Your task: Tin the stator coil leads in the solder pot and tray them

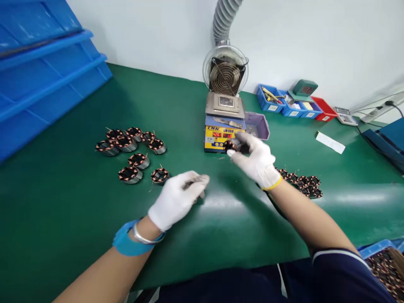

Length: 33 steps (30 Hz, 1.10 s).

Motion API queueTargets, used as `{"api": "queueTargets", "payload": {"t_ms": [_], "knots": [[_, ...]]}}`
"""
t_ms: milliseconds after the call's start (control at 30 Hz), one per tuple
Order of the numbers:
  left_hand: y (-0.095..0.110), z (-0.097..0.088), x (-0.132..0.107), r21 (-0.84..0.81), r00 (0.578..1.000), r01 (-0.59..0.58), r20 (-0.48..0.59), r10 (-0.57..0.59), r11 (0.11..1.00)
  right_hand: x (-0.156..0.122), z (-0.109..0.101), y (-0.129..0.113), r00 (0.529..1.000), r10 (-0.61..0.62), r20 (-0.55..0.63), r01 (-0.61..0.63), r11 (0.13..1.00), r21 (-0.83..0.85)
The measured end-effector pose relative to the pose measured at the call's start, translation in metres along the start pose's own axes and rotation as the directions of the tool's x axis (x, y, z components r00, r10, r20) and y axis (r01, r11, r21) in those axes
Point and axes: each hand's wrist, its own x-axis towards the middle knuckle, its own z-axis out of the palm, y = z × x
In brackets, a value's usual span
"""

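Observation:
My right hand (252,158), in a white glove with dark fingertips, grips a copper-wound motor stator (229,146) between thumb and fingers, in front of the solder pot (224,122). The pot has a yellow panel with red digits. My left hand (179,195), also gloved, is closed over the bench, thumb and fingers pressed together; anything inside is hidden. To its left stand several stators (130,174) with copper windings on top, the closest one (160,175) just beside the glove. More stators (303,182) sit in rows beyond my right forearm.
Behind the pot is a fan (225,78) under a grey hose (224,19). A purple bin (258,126) adjoins the pot. Blue bins (269,99) and a red bin (325,110) line the wall. Blue crates (47,80) are stacked left. A box of stators (386,269) is lower right.

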Motion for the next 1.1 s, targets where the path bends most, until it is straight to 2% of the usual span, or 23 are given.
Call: {"api": "queueTargets", "payload": {"t_ms": [67, 133, 233, 333, 533, 800, 933, 1100], "knots": [[-0.006, 0.011, 0.006, 0.245, 0.993, -0.103, 0.085, 0.084, 0.964, 0.050, -0.015, -0.001, 0.996, -0.093, 0.001, 0.091, 0.967, -0.238], [-0.010, 0.018, 0.009, 0.429, 0.977, -0.173, 0.192, 0.098, 0.886, 0.101, -0.026, -0.002, 0.989, -0.145, 0.019, 0.138, 0.884, -0.446], [-0.012, 0.021, 0.010, 0.548, 0.965, -0.179, 0.258, 0.038, 0.817, 0.161, -0.030, -0.005, 0.984, -0.160, 0.084, 0.174, 0.720, -0.672], [-0.013, 0.019, 0.009, 0.587, 0.966, -0.175, 0.256, 0.024, 0.790, 0.191, -0.020, -0.007, 0.972, -0.159, 0.172, 0.233, 0.581, -0.780], [-0.015, 0.018, 0.009, 0.615, 0.961, -0.191, 0.274, 0.020, 0.765, 0.197, 0.004, -0.008, 0.960, -0.101, 0.260, 0.277, 0.446, -0.851], [-0.012, 0.018, 0.010, 0.612, 0.958, -0.159, 0.284, -0.027, 0.775, 0.200, 0.004, -0.012, 0.959, -0.071, 0.275, 0.279, 0.415, -0.866], [-0.012, 0.018, 0.012, 0.601, 0.967, -0.139, 0.252, -0.022, 0.787, 0.198, -0.009, -0.021, 0.963, -0.086, 0.254, 0.262, 0.494, -0.829], [-0.017, 0.020, 0.015, 0.456, 0.995, -0.045, 0.103, -0.003, 0.889, 0.168, -0.025, -0.035, 0.981, -0.123, 0.150, 0.193, 0.712, -0.675]]}}
